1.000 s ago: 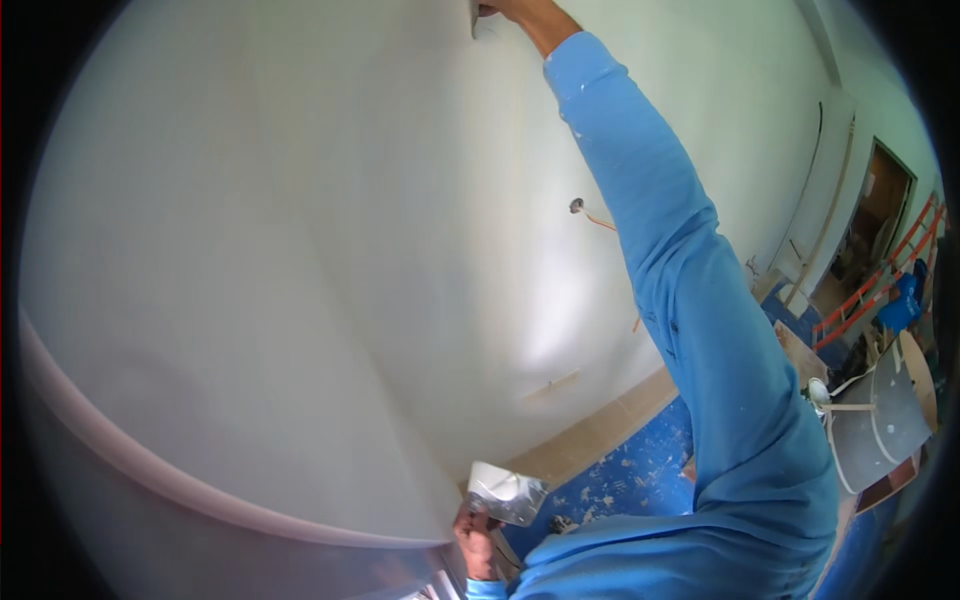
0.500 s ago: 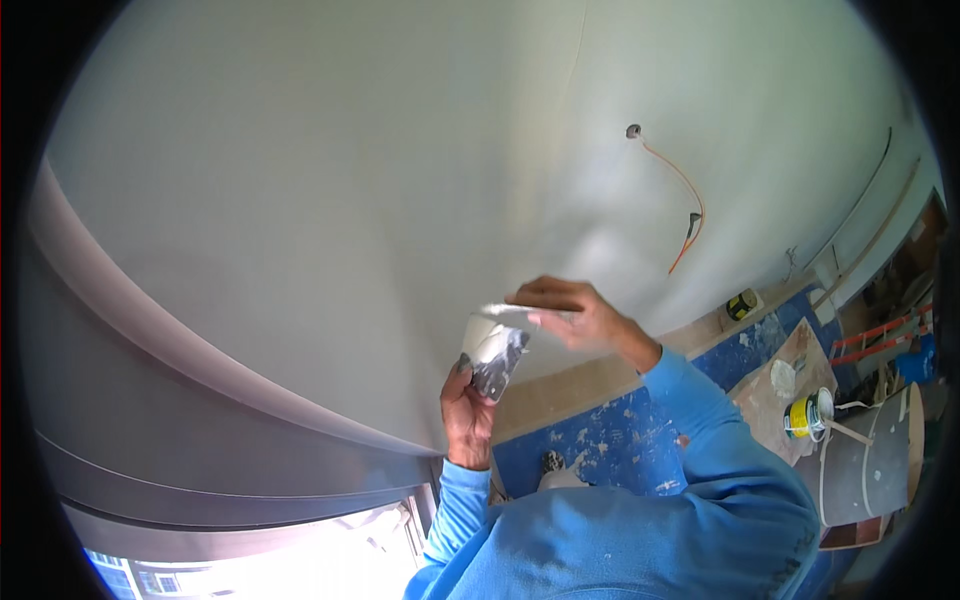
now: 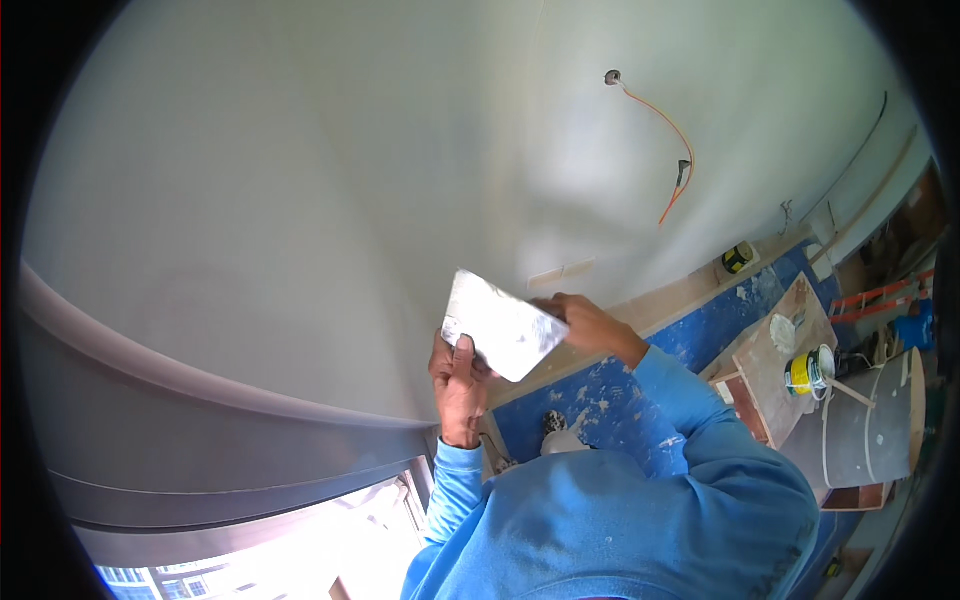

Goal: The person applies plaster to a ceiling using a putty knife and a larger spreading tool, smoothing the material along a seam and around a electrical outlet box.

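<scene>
A person in a bright blue long-sleeved top, the cloth soft and lightly creased across the shoulders. Both sleeves reach the wrists and end in snug ribbed cuffs. The left hand (image 3: 460, 385) and right hand (image 3: 590, 325) are bare, without gloves.

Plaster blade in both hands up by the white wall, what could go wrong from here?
The left hand and right hand both grip the wide plaster-coated blade, so neither is free to steady the person. Wet filler could drop onto the blue floor covering, already spattered white. An orange wire hangs loose from a hole in the wall; a wide stroke there could snag it.
</scene>
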The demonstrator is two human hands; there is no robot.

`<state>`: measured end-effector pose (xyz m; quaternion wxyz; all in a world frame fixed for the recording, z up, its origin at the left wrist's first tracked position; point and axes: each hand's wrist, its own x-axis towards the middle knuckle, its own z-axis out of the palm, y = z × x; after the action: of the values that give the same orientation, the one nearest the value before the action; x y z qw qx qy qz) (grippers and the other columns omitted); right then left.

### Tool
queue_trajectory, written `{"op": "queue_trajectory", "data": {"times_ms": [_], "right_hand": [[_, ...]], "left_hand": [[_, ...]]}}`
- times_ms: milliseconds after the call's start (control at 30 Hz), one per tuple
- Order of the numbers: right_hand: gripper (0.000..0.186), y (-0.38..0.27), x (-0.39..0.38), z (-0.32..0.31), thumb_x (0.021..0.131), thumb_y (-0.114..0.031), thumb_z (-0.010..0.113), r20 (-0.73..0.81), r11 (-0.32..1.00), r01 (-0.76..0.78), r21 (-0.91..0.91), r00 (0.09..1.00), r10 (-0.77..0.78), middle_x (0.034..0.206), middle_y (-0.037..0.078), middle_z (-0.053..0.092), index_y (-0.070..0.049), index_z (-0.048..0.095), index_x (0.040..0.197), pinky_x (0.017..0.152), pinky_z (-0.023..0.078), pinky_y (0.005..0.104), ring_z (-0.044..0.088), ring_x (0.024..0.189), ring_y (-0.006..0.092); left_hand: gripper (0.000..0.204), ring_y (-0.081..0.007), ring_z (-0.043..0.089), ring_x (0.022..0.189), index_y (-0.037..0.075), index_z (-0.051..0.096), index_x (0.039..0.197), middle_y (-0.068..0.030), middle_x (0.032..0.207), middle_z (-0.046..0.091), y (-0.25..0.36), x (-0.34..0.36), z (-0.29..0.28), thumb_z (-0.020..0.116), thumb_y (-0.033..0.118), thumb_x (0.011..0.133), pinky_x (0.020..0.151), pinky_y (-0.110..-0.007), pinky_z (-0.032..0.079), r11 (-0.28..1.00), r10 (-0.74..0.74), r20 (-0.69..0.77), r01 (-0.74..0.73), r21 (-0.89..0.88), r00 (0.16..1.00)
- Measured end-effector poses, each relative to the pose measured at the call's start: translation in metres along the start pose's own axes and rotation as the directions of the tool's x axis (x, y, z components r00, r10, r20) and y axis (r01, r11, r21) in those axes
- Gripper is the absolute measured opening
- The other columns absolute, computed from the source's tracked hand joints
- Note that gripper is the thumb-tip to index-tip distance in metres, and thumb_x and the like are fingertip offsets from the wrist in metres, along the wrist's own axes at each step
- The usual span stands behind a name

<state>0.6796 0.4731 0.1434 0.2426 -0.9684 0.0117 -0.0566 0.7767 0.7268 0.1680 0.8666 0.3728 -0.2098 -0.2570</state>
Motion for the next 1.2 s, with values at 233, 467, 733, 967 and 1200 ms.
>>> {"op": "queue_trajectory", "data": {"times_ms": [233, 467, 733, 967, 1200], "right_hand": [[0.037, -0.063, -0.014, -0.02, 0.086, -0.015, 0.057, 0.24, -0.51, 0.12, 0.852, 0.775, 0.585, 0.116, 0.015, 0.063, -0.004, 0.057, 0.121, 0.081, 0.054, 0.0601, 0.064, 0.102, 0.0403], [0.039, -0.109, -0.009, -0.001, 0.09, -0.01, 0.064, 0.219, -0.33, -0.11, 0.937, 0.924, 0.312, 0.113, 0.011, 0.064, -0.007, 0.053, 0.128, 0.08, 0.059, 0.0517, 0.067, 0.103, 0.0274], [0.046, -0.075, 0.025, -0.042, 0.084, 0.003, 0.063, -0.204, -0.277, 0.294, 0.915, 0.928, 0.312, 0.116, 0.01, 0.062, -0.005, 0.052, 0.128, 0.091, 0.054, 0.0431, 0.064, 0.107, 0.0246], [0.046, -0.011, 0.054, -0.077, 0.076, -0.001, 0.062, -0.459, 0.257, 0.394, 0.882, 0.599, 0.656, 0.11, 0.009, 0.064, 0.0, 0.056, 0.122, 0.091, 0.051, 0.0377, 0.064, 0.103, 0.0238], [0.035, 0.032, 0.107, -0.106, 0.081, -0.016, 0.053, -0.778, 0.865, -0.275, 0.419, 0.383, 0.498, 0.082, 0.026, 0.067, 0.007, 0.06, 0.106, 0.073, 0.051, 0.0505, 0.066, 0.08, 0.0446]], "left_hand": [[0.031, -0.0165, 0.066, 0.09, 0.002, 0.059, 0.122, -0.0044, 0.104, 0.066, -0.017, -0.004, -0.01, 0.056, 0.024, 0.101, 0.073, -0.034, 0.059, 0.825, 0.385, -0.171, -0.255, 0.505, 0.907], [0.059, -0.033, 0.069, 0.078, 0.009, 0.059, 0.128, -0.0208, 0.096, 0.069, -0.006, -0.012, -0.021, 0.052, -0.011, 0.073, 0.072, -0.039, 0.055, 0.258, 0.325, 0.356, -0.444, 0.858, 0.876], [0.03, -0.0254, 0.065, 0.071, 0.001, 0.059, 0.115, -0.0185, 0.087, 0.066, -0.043, -0.021, -0.054, 0.052, -0.001, 0.086, 0.066, -0.038, 0.053, 0.464, 0.25, 0.136, -0.242, 0.852, 0.959], [0.021, -0.0149, 0.064, 0.079, 0.002, 0.06, 0.11, -0.0073, 0.098, 0.067, -0.034, -0.03, -0.067, 0.053, 0.015, 0.097, 0.064, -0.027, 0.055, 0.902, -0.249, -0.169, 0.292, 0.318, 0.954], [0.02, -0.014, 0.065, 0.076, 0.002, 0.063, 0.108, -0.0059, 0.094, 0.068, -0.056, -0.032, -0.073, 0.059, 0.018, 0.096, 0.06, -0.026, 0.053, 0.955, -0.267, -0.122, 0.28, 0.098, 0.956]]}}
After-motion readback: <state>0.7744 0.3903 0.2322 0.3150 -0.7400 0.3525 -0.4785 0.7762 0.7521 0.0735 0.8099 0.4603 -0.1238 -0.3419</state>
